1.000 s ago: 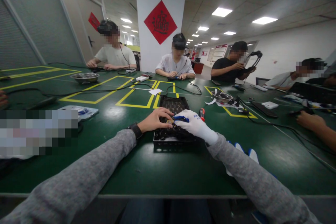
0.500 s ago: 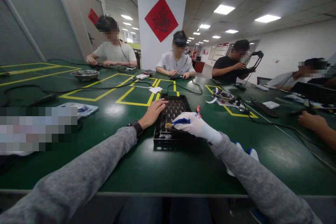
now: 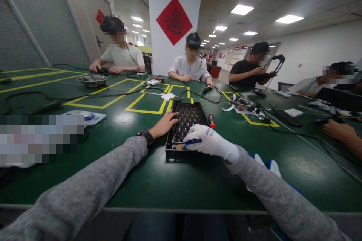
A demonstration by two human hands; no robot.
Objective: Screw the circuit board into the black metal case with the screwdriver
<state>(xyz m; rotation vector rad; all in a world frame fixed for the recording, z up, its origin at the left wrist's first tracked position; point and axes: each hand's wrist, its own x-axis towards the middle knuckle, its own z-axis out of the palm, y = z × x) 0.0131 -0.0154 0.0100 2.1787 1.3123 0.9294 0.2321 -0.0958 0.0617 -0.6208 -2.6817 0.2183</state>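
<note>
A black rectangular casing [image 3: 189, 115] with rows of small pale-tipped shapes inside lies lengthwise in front of me on the table. My left hand [image 3: 164, 123], bare with a dark wristband, rests along the casing's left rim, fingers stretched out and holding nothing. In a white glove, my right hand [image 3: 207, 139] is closed around a small brush [image 3: 193, 141] with a blue handle. Its yellowish bristle end points left, at the casing's near-left part. A red-and-black screwdriver [image 3: 212, 120] lies just right of the casing.
A blue-and-white glove [image 3: 274, 167] lies partly behind my right forearm. Metal bowls [image 3: 92, 80] stand on the green table [image 3: 127, 180], which bears yellow tape and cables. Several people sit around it; one person's hand [image 3: 341, 133] is at the far right.
My right hand has moved the brush down toward the casing's near end. My left hand has slid slightly nearer along the rim. Across the table, a person's hand now holds a dark object farther right.
</note>
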